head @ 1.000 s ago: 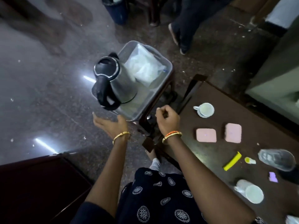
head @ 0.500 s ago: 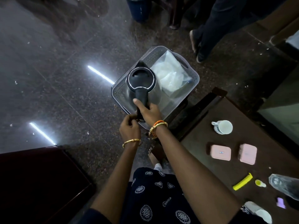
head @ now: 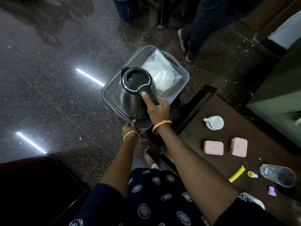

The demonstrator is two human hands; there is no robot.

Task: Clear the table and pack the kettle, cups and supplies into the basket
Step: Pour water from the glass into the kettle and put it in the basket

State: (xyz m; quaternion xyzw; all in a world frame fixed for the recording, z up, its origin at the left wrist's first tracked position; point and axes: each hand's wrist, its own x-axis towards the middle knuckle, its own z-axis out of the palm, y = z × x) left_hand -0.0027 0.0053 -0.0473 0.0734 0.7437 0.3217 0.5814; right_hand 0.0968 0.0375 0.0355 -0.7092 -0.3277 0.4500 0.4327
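A steel kettle (head: pixel 132 97) with a black lid stands in the near half of a grey plastic basket (head: pixel 112 85). My right hand (head: pixel 157 110) grips its black handle, thumb on top. My left hand (head: pixel 129 129) holds the basket's near rim. A clear plastic bag (head: pixel 161 72) of white material fills the basket's far half. On the brown table (head: pixel 241 128) to the right lie a white cup (head: pixel 213 122), two pink boxes (head: pixel 213 147) (head: pixel 239 147), a yellow strip (head: pixel 236 174) and a tipped clear glass (head: pixel 276 175).
The basket rests on a dark stool beside the table's corner. A person's legs (head: pixel 195 30) stand beyond the basket, near a blue bin (head: pixel 125 8). A small yellow cap (head: pixel 252 174) and a purple piece (head: pixel 272 190) lie near the glass. A dark surface fills the lower left.
A second ago both hands were off the kettle, which leaned at the basket's edge. My right hand took its handle and stood it in the basket; my left hand went to the rim.
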